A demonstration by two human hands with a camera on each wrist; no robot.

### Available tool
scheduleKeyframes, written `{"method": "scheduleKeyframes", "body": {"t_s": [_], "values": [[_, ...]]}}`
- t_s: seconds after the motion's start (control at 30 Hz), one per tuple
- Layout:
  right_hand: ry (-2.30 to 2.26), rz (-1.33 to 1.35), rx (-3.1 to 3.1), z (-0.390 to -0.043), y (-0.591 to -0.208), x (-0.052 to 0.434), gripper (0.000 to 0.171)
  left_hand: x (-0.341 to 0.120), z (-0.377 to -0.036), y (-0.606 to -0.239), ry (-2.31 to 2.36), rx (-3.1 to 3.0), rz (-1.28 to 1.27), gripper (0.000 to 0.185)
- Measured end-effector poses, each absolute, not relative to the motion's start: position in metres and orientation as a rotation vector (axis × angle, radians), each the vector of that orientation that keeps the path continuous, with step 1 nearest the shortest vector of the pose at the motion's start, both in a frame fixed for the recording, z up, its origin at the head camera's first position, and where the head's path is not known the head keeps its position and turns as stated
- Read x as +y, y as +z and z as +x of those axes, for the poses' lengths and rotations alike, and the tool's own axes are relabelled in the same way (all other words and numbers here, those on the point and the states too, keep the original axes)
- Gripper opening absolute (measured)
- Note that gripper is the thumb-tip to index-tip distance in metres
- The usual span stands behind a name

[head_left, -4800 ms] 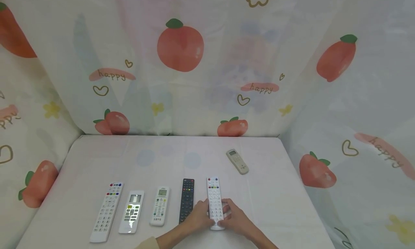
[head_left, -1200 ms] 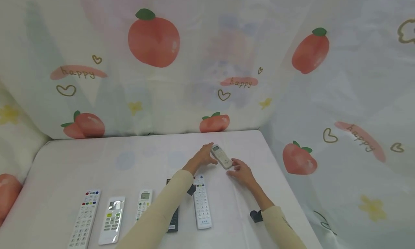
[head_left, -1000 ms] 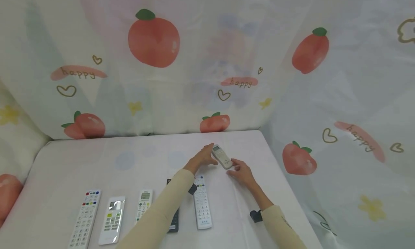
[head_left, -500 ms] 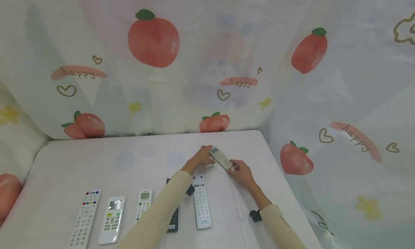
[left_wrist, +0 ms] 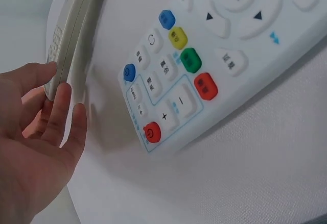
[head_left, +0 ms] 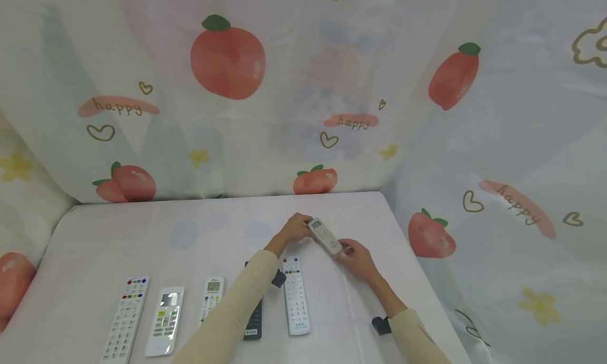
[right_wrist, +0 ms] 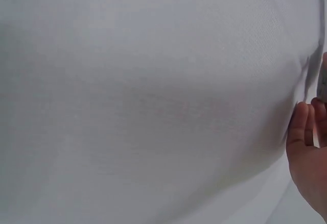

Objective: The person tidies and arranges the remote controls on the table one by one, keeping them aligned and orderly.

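A small beige remote [head_left: 323, 236] with a little screen lies slantwise at the far middle of the white table [head_left: 142, 237], held at both ends. My left hand [head_left: 303, 228] pinches its far end. In the left wrist view the left hand's fingers [left_wrist: 61, 112] lie along the edge of the beige remote [left_wrist: 69, 40]. My right hand [head_left: 345, 249] curls round its near end. The right wrist view shows only the right hand's fingers [right_wrist: 305, 152] at the frame's right edge over white cloth.
Several remotes lie in a row nearer me: a long white one [head_left: 124, 319], a silvery one [head_left: 164, 321], a small white one [head_left: 211, 298], a black one [head_left: 253, 322] partly under my left sleeve, and a white one [head_left: 295, 295] with coloured buttons. Printed curtains close off three sides.
Earlier both hands were at the white remote in the row. They reached to the beige remote, and over the last second the right hand closed on its near end.
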State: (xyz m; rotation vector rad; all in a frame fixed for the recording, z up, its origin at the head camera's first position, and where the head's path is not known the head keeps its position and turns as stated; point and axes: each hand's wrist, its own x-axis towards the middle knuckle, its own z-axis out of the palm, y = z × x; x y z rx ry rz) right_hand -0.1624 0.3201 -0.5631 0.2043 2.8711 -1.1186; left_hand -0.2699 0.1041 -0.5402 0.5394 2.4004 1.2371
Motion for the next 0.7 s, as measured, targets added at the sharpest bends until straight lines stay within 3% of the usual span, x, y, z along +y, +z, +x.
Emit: {"method": "scheduleKeyframes", "body": {"t_s": [0.27, 0.7], "values": [[-1.221, 0.13, 2.857, -0.144, -0.557, 0.323, 0.056, 0.103, -0.27, -0.533, 1.37, 2.293, 0.561, 0.039], [-1.241, 0.022, 2.89, -0.118, -0.549, 0.325, 0.063, 0.101, -0.265, -0.527, 1.325, 2.221, 0.758, 0.042]]}}
